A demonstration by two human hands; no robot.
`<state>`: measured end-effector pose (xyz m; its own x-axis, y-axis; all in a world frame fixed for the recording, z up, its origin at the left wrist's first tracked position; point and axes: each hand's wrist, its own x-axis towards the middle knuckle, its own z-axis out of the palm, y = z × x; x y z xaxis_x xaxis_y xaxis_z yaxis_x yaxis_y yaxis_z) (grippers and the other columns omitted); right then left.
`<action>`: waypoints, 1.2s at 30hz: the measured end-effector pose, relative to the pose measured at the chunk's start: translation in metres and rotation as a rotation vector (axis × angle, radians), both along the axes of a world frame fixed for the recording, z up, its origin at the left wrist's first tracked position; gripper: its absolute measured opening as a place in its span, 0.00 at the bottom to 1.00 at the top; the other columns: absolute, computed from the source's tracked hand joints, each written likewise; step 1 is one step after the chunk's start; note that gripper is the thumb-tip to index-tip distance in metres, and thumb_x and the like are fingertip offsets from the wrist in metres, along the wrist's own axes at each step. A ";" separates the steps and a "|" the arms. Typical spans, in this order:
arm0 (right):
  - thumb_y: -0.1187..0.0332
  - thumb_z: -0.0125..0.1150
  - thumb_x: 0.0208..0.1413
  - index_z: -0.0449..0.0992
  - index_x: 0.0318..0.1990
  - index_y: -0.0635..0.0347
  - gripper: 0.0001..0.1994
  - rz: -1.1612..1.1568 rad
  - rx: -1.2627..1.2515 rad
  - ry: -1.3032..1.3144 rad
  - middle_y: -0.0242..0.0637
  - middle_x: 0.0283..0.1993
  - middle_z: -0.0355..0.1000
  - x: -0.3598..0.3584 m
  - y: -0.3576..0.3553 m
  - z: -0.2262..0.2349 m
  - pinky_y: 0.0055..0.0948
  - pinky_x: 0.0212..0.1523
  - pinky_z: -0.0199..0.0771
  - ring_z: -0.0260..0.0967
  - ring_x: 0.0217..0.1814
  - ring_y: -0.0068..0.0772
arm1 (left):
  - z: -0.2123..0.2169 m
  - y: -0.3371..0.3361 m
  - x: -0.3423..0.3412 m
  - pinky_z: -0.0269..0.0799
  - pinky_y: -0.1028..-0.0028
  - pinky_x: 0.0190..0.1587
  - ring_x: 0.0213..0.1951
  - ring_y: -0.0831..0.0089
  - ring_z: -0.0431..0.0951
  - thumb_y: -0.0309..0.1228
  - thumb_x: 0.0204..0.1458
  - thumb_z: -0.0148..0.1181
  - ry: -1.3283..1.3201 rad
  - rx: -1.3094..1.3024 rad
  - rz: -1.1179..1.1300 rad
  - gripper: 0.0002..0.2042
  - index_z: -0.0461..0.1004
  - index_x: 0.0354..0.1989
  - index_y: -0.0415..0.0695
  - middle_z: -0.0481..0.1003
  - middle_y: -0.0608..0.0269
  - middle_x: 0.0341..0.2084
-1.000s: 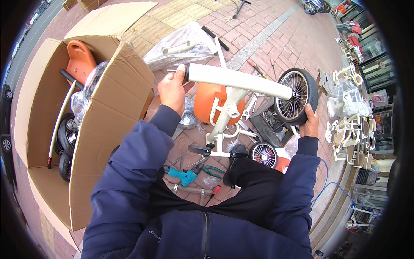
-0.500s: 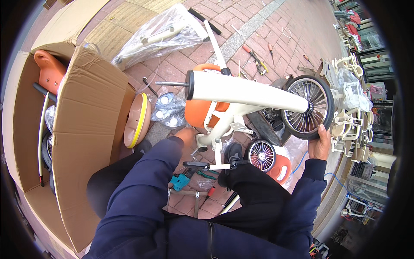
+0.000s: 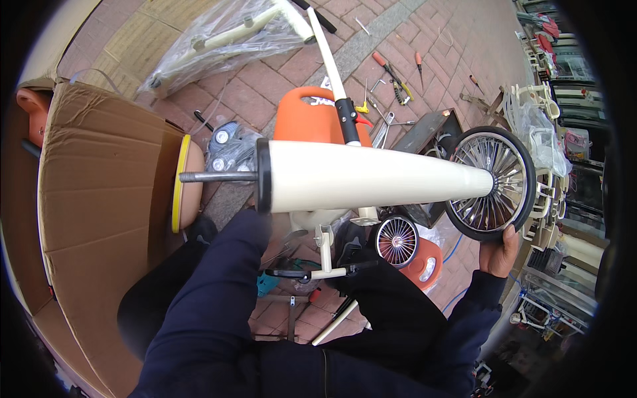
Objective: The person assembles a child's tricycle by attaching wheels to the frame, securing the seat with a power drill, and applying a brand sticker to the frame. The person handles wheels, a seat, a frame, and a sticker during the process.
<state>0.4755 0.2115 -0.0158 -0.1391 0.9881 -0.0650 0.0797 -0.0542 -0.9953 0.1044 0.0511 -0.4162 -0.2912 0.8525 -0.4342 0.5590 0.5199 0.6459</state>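
A thick white tapered tube (image 3: 371,172) lies across the view, with a threaded rod (image 3: 219,177) sticking out of its black-capped left end. At its right end is a spoked wheel (image 3: 529,172) with a black tyre. My right hand (image 3: 499,253) grips the lower edge of that tyre, thumb and fingers closed on it. The left sleeve (image 3: 219,278) reaches up to the tube's left part; my left hand is hidden behind the tube. Below the tube a white crank piece with black pedals (image 3: 328,270) hangs between my legs. An orange seat (image 3: 302,119) shows beyond the tube.
On the left stands an open cardboard box (image 3: 99,199), beside a yellow-rimmed basin-like part (image 3: 189,179). Plastic-wrapped white tubing (image 3: 225,46), pliers (image 3: 400,89) and screwdrivers lie on the brick paving. A smaller wheel (image 3: 398,240) rests near my foot. White parts (image 3: 541,192) line the right.
The white tube has come up closer and grown larger in view. The wheel and my right hand have shifted right and slightly down. My left hand has passed out of sight behind the tube.
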 end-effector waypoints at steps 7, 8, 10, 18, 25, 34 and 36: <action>0.51 0.65 0.56 0.57 0.69 0.67 0.41 0.009 0.001 -0.004 0.49 0.67 0.65 -0.003 0.000 -0.002 0.43 0.70 0.62 0.65 0.68 0.45 | 0.006 -0.008 -0.001 0.78 0.60 0.40 0.38 0.53 0.81 0.36 0.55 0.62 -0.073 0.010 0.083 0.14 0.78 0.41 0.36 0.81 0.47 0.37; 0.51 0.65 0.56 0.57 0.69 0.67 0.41 0.013 0.002 -0.005 0.49 0.67 0.65 -0.003 0.001 -0.002 0.42 0.70 0.61 0.65 0.68 0.44 | 0.012 -0.010 -0.006 0.78 0.60 0.39 0.38 0.54 0.82 0.35 0.55 0.62 -0.106 0.037 0.128 0.14 0.78 0.41 0.36 0.81 0.47 0.36; 0.51 0.66 0.56 0.58 0.69 0.67 0.40 0.063 -0.002 0.008 0.47 0.66 0.66 -0.003 0.003 -0.004 0.40 0.68 0.62 0.65 0.67 0.42 | 0.032 -0.014 -0.021 0.79 0.61 0.38 0.37 0.55 0.82 0.34 0.55 0.62 -0.274 0.077 0.329 0.13 0.78 0.41 0.35 0.81 0.47 0.36; 0.60 0.65 0.61 0.64 0.64 0.67 0.29 0.097 -0.017 0.171 0.40 0.59 0.71 -0.007 0.016 -0.015 0.36 0.64 0.67 0.69 0.61 0.34 | 0.219 -0.005 -0.102 0.83 0.71 0.39 0.34 0.71 0.82 0.25 0.61 0.56 -1.461 1.037 0.799 0.07 0.72 0.45 0.38 0.80 0.57 0.35; 0.62 0.65 0.61 0.67 0.61 0.65 0.25 0.091 -0.013 0.222 0.36 0.55 0.73 -0.020 0.017 -0.018 0.31 0.57 0.72 0.72 0.54 0.29 | 0.326 -0.015 -0.106 0.83 0.72 0.35 0.33 0.70 0.82 0.23 0.60 0.56 -1.241 0.996 0.547 0.10 0.73 0.49 0.35 0.79 0.53 0.36; 0.62 0.67 0.59 0.71 0.58 0.64 0.23 0.086 0.005 0.218 0.34 0.53 0.74 -0.024 0.016 -0.019 0.29 0.57 0.71 0.72 0.52 0.27 | 0.320 -0.017 -0.101 0.81 0.72 0.37 0.33 0.72 0.81 0.27 0.63 0.56 -1.297 1.050 0.598 0.10 0.72 0.50 0.36 0.80 0.55 0.37; 0.62 0.67 0.59 0.71 0.57 0.64 0.23 0.076 -0.004 0.217 0.34 0.52 0.74 -0.024 0.016 -0.020 0.29 0.56 0.71 0.72 0.52 0.27 | 0.319 -0.017 -0.101 0.81 0.71 0.37 0.33 0.72 0.80 0.27 0.63 0.57 -1.326 1.080 0.610 0.11 0.72 0.50 0.37 0.79 0.55 0.37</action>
